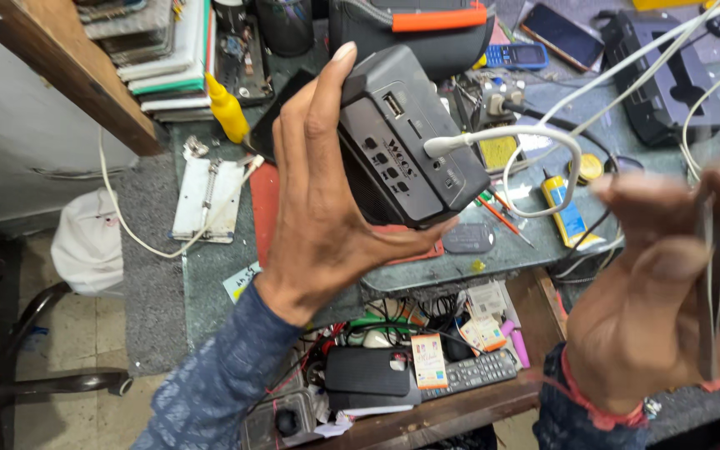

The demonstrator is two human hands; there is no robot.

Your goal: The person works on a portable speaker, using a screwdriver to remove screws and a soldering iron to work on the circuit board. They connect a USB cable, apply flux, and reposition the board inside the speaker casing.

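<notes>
Overhead, mid-air above a cluttered workbench (210,283).
Left hand (318,208) fingers spread, clamping dark speaker box (406,137), long axis tilted down-right; white cable (510,137) plugged in, leading toward right hand (668,292) pinching cables.

white cable (543,137) loops between hands, cluttered bench (427,267) below

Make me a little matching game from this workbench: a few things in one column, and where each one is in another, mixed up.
Things:
1. dark grey speaker box
2. white cable
3. remote control
4. yellow-handled screwdriver

Places:
A. in the open drawer under the bench
B. held up in the left hand
C. lying by the stack of books
D. plugged into the box's panel

Pairs: 1-B, 2-D, 3-A, 4-C
</notes>
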